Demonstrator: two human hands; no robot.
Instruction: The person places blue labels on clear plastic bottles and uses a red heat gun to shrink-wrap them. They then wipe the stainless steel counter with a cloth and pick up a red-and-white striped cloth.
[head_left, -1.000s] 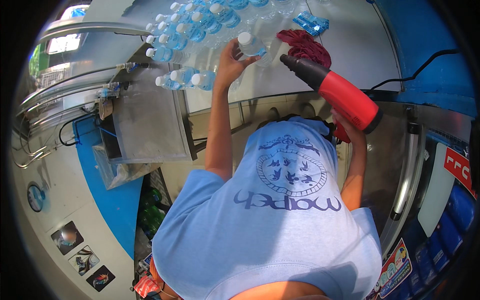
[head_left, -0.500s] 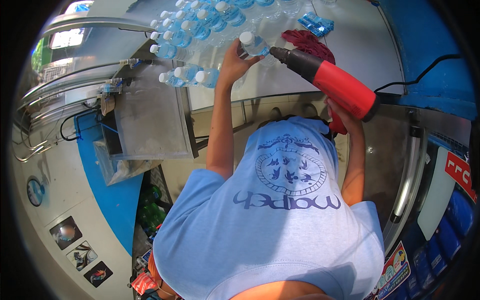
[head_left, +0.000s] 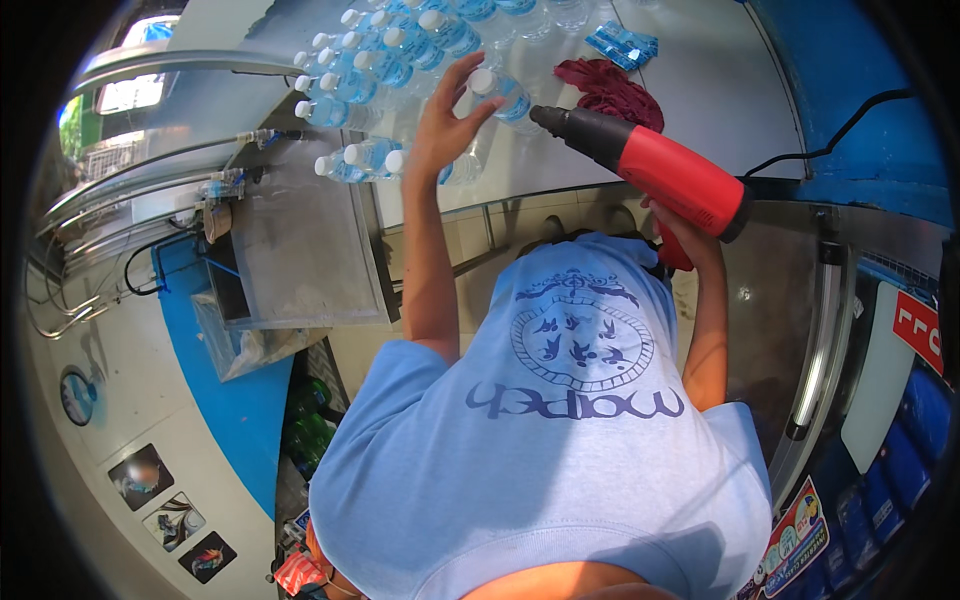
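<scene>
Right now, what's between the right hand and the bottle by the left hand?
The red heat gun, held in the right hand, nozzle toward the bottle; head view.

Light-blue T-shirt point(head_left: 540, 475), short sleeves point(head_left: 392, 385), dark bird emblem point(head_left: 580, 343), bare hands point(head_left: 445, 125)

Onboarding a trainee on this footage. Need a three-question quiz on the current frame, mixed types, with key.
1. Which hand grips the heat gun?
2. True or false: the nozzle points toward the bottle at the left hand.
3. The crumpled cloth is: A) green; B) white; C) dark red.

Key: 1. The right hand. 2. True. 3. C.
</scene>
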